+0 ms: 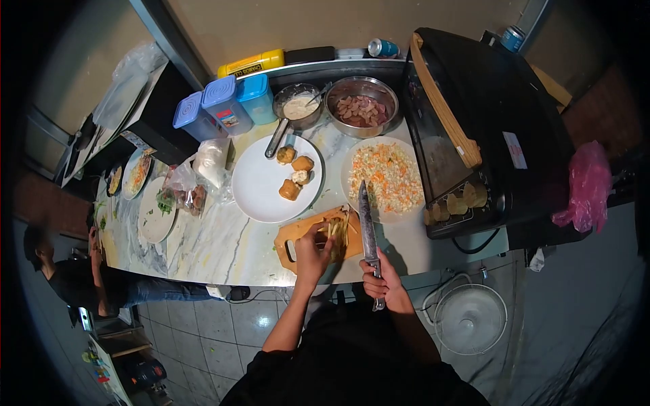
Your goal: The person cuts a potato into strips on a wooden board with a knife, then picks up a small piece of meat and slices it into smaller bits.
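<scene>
My right hand (pixel 383 279) grips the handle of a kitchen knife (pixel 368 227), its blade pointing away from me and raised over the right end of the wooden cutting board (pixel 287 237). Pale yellow cut strips (pixel 336 227) lie on the board. My left hand (pixel 315 256) bends its fingers round some of these strips; its palm is hidden. Beyond the board stands a white plate (pixel 254 183) with several browned, filled pieces (pixel 290 190) and a metal-handled utensil (pixel 277 138). A plate of finely chopped orange and white vegetables (pixel 383 174) sits beside the knife tip.
A steel bowl of meat pieces (pixel 362 111) and a bowl of pale mixture (pixel 299 106) stand behind. Lidded plastic containers (pixel 227 105) are at back left. A black oven (pixel 501 135) bounds the right. Another person (pixel 88 281) stands at the far left.
</scene>
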`<state>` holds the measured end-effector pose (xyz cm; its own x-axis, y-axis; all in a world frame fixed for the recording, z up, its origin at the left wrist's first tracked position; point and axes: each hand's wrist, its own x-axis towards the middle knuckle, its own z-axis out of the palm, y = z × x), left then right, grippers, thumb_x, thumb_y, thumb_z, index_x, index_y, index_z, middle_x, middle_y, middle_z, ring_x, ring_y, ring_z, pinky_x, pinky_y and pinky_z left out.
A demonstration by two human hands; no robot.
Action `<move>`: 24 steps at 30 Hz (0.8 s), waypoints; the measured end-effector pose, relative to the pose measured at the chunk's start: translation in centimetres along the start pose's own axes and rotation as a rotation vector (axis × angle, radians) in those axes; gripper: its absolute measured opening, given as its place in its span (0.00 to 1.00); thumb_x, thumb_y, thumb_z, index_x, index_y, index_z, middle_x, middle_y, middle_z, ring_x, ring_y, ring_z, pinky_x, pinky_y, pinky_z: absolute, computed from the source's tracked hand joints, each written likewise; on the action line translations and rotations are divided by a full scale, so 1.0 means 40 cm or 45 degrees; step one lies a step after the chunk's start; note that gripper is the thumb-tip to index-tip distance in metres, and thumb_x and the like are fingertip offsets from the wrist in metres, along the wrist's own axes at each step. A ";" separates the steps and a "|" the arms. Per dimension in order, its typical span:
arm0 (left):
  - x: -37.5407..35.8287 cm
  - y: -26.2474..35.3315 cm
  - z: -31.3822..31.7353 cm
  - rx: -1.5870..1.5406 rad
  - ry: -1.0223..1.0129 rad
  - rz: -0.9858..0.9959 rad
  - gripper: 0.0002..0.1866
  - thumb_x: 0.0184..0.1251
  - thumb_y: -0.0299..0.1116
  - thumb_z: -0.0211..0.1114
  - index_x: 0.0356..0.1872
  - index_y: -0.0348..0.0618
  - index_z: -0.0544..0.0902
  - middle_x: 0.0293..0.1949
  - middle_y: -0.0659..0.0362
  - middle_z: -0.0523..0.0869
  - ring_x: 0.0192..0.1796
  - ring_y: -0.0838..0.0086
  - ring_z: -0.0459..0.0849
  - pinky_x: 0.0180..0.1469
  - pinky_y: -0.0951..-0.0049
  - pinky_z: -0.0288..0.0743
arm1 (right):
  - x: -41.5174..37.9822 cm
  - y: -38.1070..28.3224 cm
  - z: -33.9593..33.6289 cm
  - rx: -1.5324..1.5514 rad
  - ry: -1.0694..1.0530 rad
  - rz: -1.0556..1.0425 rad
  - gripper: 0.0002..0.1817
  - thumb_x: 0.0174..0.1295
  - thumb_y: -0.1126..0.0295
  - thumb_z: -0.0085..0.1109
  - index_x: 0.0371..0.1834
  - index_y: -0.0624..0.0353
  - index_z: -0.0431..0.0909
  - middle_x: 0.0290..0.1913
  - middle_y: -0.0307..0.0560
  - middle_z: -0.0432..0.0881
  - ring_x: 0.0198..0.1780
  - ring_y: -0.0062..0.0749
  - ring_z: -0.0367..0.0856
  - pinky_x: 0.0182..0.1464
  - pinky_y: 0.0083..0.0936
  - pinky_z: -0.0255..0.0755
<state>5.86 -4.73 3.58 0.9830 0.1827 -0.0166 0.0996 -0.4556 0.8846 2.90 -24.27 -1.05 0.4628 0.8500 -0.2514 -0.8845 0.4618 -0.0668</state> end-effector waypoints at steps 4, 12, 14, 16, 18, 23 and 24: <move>0.022 0.014 0.012 0.305 0.060 0.175 0.16 0.52 0.26 0.67 0.44 0.39 0.79 0.28 0.47 0.85 0.31 0.56 0.85 0.34 0.63 0.77 | -0.006 -0.002 -0.010 0.034 0.007 -0.064 0.30 0.65 0.34 0.32 0.21 0.49 0.62 0.05 0.28 0.51 0.03 0.16 0.47 0.05 0.16 0.44; 0.030 0.021 0.045 0.477 0.054 0.213 0.18 0.47 0.29 0.70 0.43 0.41 0.78 0.30 0.51 0.84 0.33 0.54 0.83 0.34 0.59 0.76 | -0.006 0.001 -0.005 -0.042 0.083 -0.063 0.30 0.65 0.34 0.32 0.20 0.48 0.61 0.05 0.28 0.50 0.04 0.16 0.46 0.05 0.16 0.43; 0.026 0.017 0.046 0.518 0.027 0.176 0.19 0.46 0.29 0.70 0.42 0.41 0.78 0.31 0.52 0.84 0.33 0.54 0.83 0.34 0.59 0.76 | -0.005 0.002 0.000 -0.053 0.100 -0.061 0.30 0.65 0.34 0.32 0.20 0.49 0.61 0.05 0.28 0.50 0.04 0.15 0.46 0.05 0.16 0.43; 0.023 0.011 0.048 0.545 0.030 0.168 0.17 0.46 0.29 0.70 0.41 0.41 0.79 0.32 0.53 0.83 0.35 0.55 0.83 0.34 0.60 0.75 | -0.004 0.003 -0.001 -0.064 0.118 -0.056 0.30 0.65 0.35 0.32 0.20 0.49 0.61 0.05 0.28 0.50 0.04 0.15 0.46 0.05 0.16 0.43; 0.017 0.011 0.042 0.510 0.048 0.209 0.16 0.46 0.28 0.70 0.39 0.41 0.79 0.32 0.52 0.83 0.35 0.56 0.82 0.35 0.61 0.75 | 0.000 0.003 -0.006 -0.105 0.146 -0.044 0.31 0.64 0.34 0.33 0.19 0.49 0.61 0.06 0.28 0.50 0.04 0.15 0.46 0.05 0.16 0.42; 0.008 -0.013 0.004 0.390 0.127 0.267 0.14 0.47 0.27 0.69 0.37 0.38 0.81 0.31 0.51 0.82 0.34 0.57 0.82 0.35 0.62 0.74 | 0.006 0.009 -0.003 -0.185 0.336 -0.023 0.31 0.63 0.32 0.32 0.19 0.48 0.60 0.06 0.29 0.49 0.04 0.16 0.46 0.05 0.17 0.43; 0.003 -0.003 -0.015 0.372 0.124 0.183 0.14 0.48 0.27 0.69 0.39 0.38 0.81 0.32 0.51 0.82 0.35 0.58 0.82 0.36 0.62 0.75 | 0.007 0.012 0.000 -0.218 0.407 -0.032 0.32 0.63 0.32 0.32 0.18 0.48 0.59 0.06 0.28 0.49 0.04 0.16 0.46 0.05 0.17 0.42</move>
<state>5.88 -4.13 3.76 0.9724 0.1742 0.1553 0.0150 -0.7107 0.7033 2.62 -23.80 -1.14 0.4667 0.7040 -0.5353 -0.8826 0.4098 -0.2306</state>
